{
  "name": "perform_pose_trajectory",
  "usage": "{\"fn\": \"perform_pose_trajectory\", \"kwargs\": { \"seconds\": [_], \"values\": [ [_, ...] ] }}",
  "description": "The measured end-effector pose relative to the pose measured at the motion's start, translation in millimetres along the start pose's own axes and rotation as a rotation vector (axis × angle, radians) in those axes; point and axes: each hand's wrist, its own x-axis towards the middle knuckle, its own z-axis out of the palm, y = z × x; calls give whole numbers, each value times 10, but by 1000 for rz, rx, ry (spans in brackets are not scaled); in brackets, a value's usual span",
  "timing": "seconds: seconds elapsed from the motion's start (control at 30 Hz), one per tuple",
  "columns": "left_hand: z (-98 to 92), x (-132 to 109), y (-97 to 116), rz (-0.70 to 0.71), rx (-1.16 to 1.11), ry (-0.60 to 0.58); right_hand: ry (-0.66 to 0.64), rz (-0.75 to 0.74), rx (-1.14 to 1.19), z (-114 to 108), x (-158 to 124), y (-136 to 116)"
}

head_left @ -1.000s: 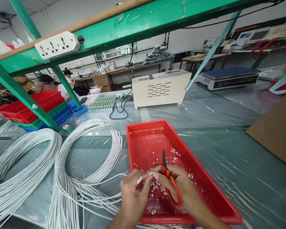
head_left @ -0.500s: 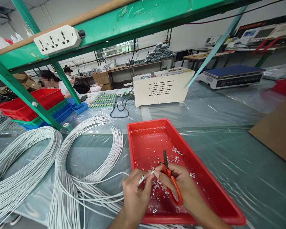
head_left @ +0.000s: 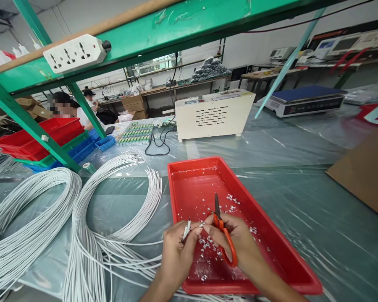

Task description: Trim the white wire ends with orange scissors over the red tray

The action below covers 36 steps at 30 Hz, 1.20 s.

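My left hand (head_left: 176,256) pinches the stripped end of a thin white wire (head_left: 187,228) over the near part of a red tray (head_left: 280,256). My right hand (head_left: 239,247) holds orange-handled scissors (head_left: 222,235), blades closed and pointing away from me, and its fingertips touch the wire's bare tip (head_left: 201,225). White insulation scraps (head_left: 231,201) lie scattered on the tray floor. The held wire runs left into a big bundle of white wires (head_left: 91,235) on the plastic-covered table.
A second white wire coil (head_left: 22,218) lies at far left. A cream machine box (head_left: 212,114) stands behind the tray, a scale (head_left: 305,100) at back right, a cardboard sheet (head_left: 365,167) at right. Green shelf frame (head_left: 28,121) with power strip (head_left: 77,52) overhead. Stacked bins (head_left: 44,140); people sit beyond.
The wire end in my left hand has tilted more upright. Both hands stay together over the tray, barely shifted.
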Motion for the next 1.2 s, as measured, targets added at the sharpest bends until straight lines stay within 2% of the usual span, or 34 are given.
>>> {"fn": "perform_pose_trajectory", "kwargs": {
  "seconds": [0.27, 0.47, 0.57, 0.63, 0.7, 0.8, 0.93, 1.07, 1.2],
  "values": [
    [0, -27, 34, -23, -28, -22, -19, -95, -206, -65, 21, 6],
    [-17, 9, 38, -61, -85, -4, 101, -211, -559, -250, 68, 115],
    [-20, 18, 43, -83, -107, 9, 119, -239, -624, -286, 72, 104],
    [-15, 16, 43, -98, -114, 34, 69, -214, -569, -273, 55, 56],
    [-3, 6, 38, -94, -109, 78, -34, -146, -423, -242, 25, -6],
    [24, -20, 20, -25, -62, 147, -131, -42, -234, -189, -18, -73],
    [56, -58, -7, 114, -16, 207, -118, 20, -166, -156, -32, -95],
    [76, -71, -23, 192, 0, 226, -118, 99, -96, -163, -18, -127],
    [95, -66, -32, 234, 19, 207, -167, 56, -93, -173, -7, -148]
  ]
}}
